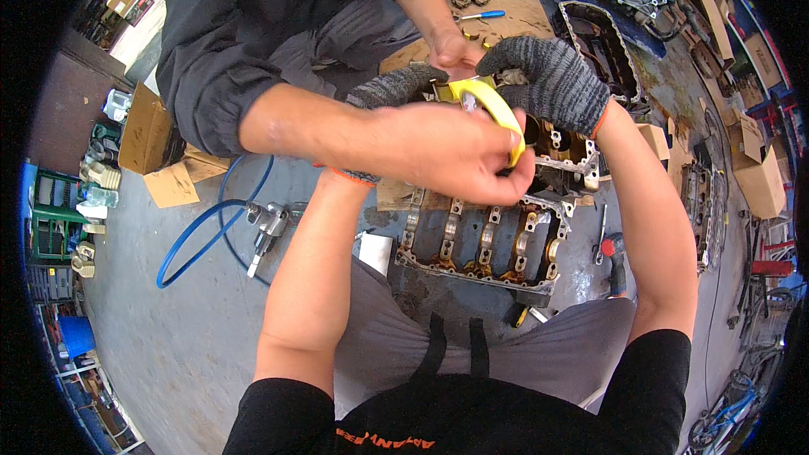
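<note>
A curved yellow strip [497, 108] runs between my hands and a co-worker's blurred hand [468, 152], which grips its near end. My left hand [394, 86], in a grey knitted glove, is partly hidden behind the co-worker's forearm; its fingertips pinch the strip's far end. My right hand [549, 74], gloved alike with an orange cuff, has its fingers closed at the same end from the right. The co-worker's other hand [455, 50] is just beyond. Under our hands lie an engine block part [573, 152] and a metal bearing frame [480, 274] with several arched saddles.
An impact wrench [268, 226] with a blue air hose [173, 274] lies on the floor at left. A red-and-black power tool [615, 257] is near my right knee. Cardboard [522, 13] holds a blue-handled tool [482, 15]. An oil pan [600, 50] stands far right.
</note>
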Demonstrator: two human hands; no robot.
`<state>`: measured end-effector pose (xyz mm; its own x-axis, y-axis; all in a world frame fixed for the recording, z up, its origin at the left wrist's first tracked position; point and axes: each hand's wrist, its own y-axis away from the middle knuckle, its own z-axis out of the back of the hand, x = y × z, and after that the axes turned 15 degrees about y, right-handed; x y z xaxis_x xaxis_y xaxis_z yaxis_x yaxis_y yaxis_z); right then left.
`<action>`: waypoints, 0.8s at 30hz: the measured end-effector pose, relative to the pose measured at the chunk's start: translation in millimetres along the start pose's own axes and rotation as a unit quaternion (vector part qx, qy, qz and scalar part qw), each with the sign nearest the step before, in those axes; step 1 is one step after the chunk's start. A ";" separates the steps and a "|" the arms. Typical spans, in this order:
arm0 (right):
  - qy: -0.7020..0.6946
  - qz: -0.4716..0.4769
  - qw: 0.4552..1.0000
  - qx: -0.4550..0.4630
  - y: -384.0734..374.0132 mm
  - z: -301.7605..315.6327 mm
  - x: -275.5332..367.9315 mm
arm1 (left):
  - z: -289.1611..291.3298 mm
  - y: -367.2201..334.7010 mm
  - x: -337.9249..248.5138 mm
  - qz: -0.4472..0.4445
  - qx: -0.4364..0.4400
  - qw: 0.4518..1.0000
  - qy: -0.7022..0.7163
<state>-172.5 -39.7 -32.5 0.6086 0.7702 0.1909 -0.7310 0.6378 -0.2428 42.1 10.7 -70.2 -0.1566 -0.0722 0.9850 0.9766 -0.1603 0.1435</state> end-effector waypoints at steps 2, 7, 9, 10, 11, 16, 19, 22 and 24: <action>0.019 0.017 1.000 0.006 1.4 -2.4 -1.1 | 13.4 -11.6 10.3 0.026 -0.024 0.996 0.084; 0.051 -0.015 0.998 0.027 5.6 -7.5 0.8 | 8.9 -4.4 43.9 -0.129 -0.144 0.806 0.559; 0.046 -0.009 0.999 0.017 5.7 -8.0 0.7 | -0.3 2.1 52.2 -0.004 -0.213 0.647 0.733; 0.049 -0.023 0.998 0.022 6.1 -7.9 0.6 | -5.1 3.6 53.7 -0.035 -0.154 0.687 0.709; 0.037 -0.017 0.999 0.021 6.3 -7.8 0.2 | -9.5 5.0 54.3 -0.058 -0.125 0.719 0.681; 0.059 -0.020 0.997 0.039 8.3 -8.0 0.5 | -19.0 -1.9 46.3 0.014 0.011 0.670 0.742; 0.048 -0.035 0.997 0.053 7.8 -9.3 1.7 | -31.5 -8.5 50.0 -0.061 -0.015 0.658 0.750; 0.056 -0.020 0.997 0.052 5.6 -9.8 1.2 | -35.0 -14.4 48.5 -0.035 -0.026 0.621 0.783; 0.033 -0.006 0.999 0.032 4.1 -9.0 -0.9 | -27.2 -14.9 40.6 -0.005 -0.024 0.660 0.751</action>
<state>-173.3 -37.8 -42.3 0.6341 0.7621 0.1305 -0.7410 0.6472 -0.1789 17.2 -16.5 -34.9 -0.1682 -0.9593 -0.2268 0.9741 -0.1971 0.1112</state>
